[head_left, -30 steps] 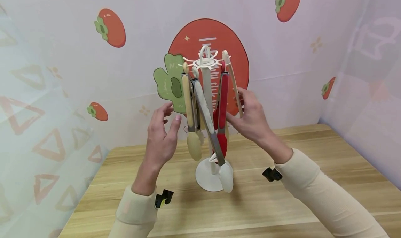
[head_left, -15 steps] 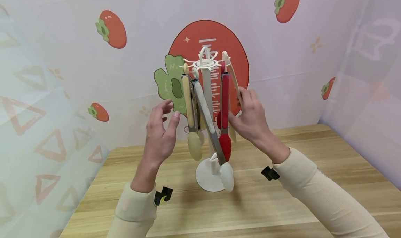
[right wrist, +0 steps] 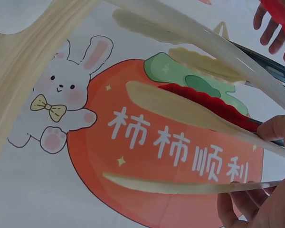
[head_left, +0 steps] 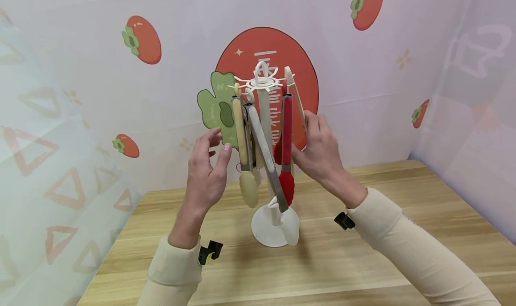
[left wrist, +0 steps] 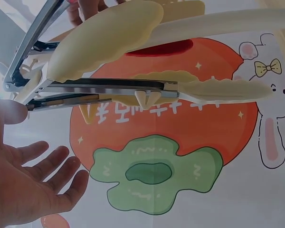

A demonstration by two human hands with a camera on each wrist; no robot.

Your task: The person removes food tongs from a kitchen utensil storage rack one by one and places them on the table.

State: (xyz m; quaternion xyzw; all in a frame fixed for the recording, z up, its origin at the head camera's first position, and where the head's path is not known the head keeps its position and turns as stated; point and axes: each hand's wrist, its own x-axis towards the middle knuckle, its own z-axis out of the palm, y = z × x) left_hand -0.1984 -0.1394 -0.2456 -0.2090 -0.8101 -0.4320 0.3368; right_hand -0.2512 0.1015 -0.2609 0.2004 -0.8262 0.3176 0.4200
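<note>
R grip (head_left: 318,151) pinching wooden tongs (head_left: 297,102), rack-hung

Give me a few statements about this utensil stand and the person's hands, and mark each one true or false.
1. The white stand is upright on the wooden table. True.
2. The red tongs lie flat on the table. False: they hang from the stand's top ring.
3. The left hand grips the pale yellow tongs. False: its fingers are spread and relaxed beside them, holding nothing.
4. The right hand is at the wooden tongs, fingers on them. True.
5. Both arms wear cream sleeves. True.
</note>
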